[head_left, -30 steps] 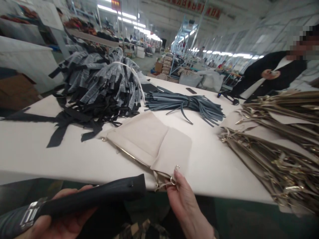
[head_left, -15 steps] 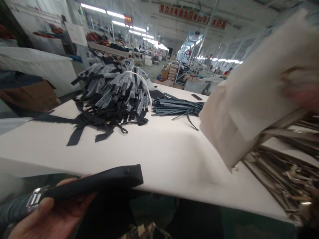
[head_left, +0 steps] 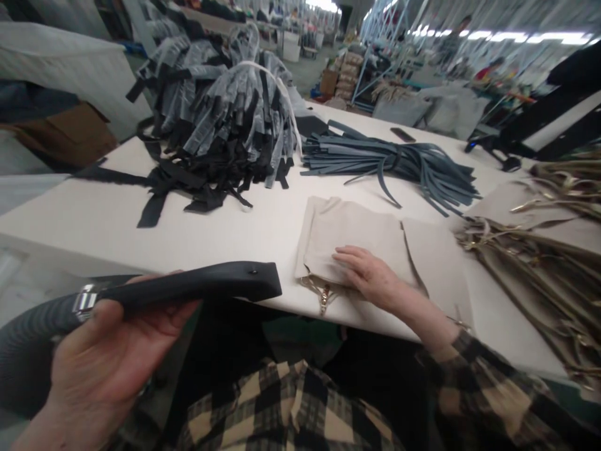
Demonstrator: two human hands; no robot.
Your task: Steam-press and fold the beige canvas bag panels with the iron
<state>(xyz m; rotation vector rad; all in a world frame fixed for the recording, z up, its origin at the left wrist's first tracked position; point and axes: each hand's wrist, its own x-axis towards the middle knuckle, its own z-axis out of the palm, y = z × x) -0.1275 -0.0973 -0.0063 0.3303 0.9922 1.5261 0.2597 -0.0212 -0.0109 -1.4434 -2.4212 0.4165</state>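
In the head view, my left hand (head_left: 117, 351) grips a black vacuum nozzle (head_left: 201, 283), its flat tip pointing right over the table's front edge. A metal clamp (head_left: 86, 302) joins the nozzle to a ribbed hose (head_left: 40, 322). My right hand (head_left: 370, 275) rests with fingers stretched out on a beige fabric bag (head_left: 357, 225) that lies flat on the table. Gold-coloured metal hardware (head_left: 323, 297) hangs from the bag's near edge. To the right of my right hand, a beige flap (head_left: 434, 257) extends from or beside the bag; I cannot tell which.
On the white table (head_left: 211, 235) lie plastic-wrapped black straps (head_left: 225, 119), a tied bundle of blue-grey strips (head_left: 394, 163) and a phone (head_left: 402, 134). Piled beige bags with metal hardware (head_left: 530, 282) take up the right side. A white bin (head_left: 79, 75) stands at left.
My right hand has brought the beige bag down from the raised right side onto the table, and its fingers now lie on it. The left hand keeps the nozzle. The view has tilted down.
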